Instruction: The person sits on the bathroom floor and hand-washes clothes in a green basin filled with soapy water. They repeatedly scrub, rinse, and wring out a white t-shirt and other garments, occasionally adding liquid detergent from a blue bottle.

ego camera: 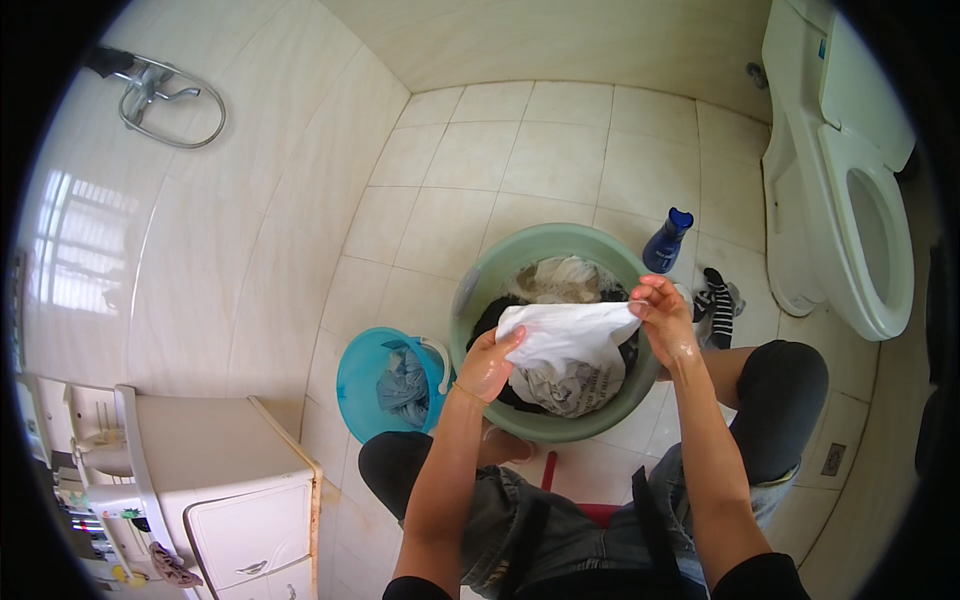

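Observation:
A white cloth is stretched between both of my hands, over a large green plastic basin. My left hand grips its left end, thumb on top. At the upper right corner, the fingers of my right hand pinch the fabric, and that wrist is wet with a little foam. Below the cloth, the basin holds soapy water, a beige garment, dark clothes and a pale garment with printed writing. The white cloth hides part of this laundry.
Left of the basin stands a blue bucket with blue-grey fabric inside. A dark blue bottle and striped socks are on the tiled floor to the right. Farther out are a toilet and a white cabinet.

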Demonstrator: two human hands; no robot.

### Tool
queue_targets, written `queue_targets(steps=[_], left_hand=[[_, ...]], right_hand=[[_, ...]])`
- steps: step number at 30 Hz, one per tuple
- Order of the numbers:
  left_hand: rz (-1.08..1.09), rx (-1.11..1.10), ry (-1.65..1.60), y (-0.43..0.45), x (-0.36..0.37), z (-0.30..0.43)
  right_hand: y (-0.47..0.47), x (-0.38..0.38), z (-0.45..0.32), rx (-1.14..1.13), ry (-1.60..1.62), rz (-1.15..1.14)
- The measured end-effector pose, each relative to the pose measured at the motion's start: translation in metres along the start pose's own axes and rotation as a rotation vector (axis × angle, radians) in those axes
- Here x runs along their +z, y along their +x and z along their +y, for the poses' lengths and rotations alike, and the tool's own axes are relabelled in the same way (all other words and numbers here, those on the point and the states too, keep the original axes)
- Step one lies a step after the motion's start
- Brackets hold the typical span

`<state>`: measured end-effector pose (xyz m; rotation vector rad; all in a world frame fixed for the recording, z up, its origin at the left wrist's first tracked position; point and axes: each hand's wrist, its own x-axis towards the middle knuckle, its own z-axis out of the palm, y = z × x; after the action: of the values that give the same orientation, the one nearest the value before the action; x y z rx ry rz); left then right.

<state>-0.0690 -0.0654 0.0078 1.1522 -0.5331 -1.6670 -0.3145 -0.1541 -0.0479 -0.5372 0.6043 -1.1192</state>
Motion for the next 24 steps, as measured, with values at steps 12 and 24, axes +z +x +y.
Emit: queue_targets(steps=[12, 24], left_hand=[[-0.056, 0.245, 0.291, 0.011, 0.005, 0.005], [0.027, 0.347, -0.368, 0.089, -0.014, -0.046]], right_hand=[[-0.003, -0.016, -0.003, -0.02, -0.036, 0.073], [-0.11, 0.13, 0.068, -0.436, -0.708, -0.447]])
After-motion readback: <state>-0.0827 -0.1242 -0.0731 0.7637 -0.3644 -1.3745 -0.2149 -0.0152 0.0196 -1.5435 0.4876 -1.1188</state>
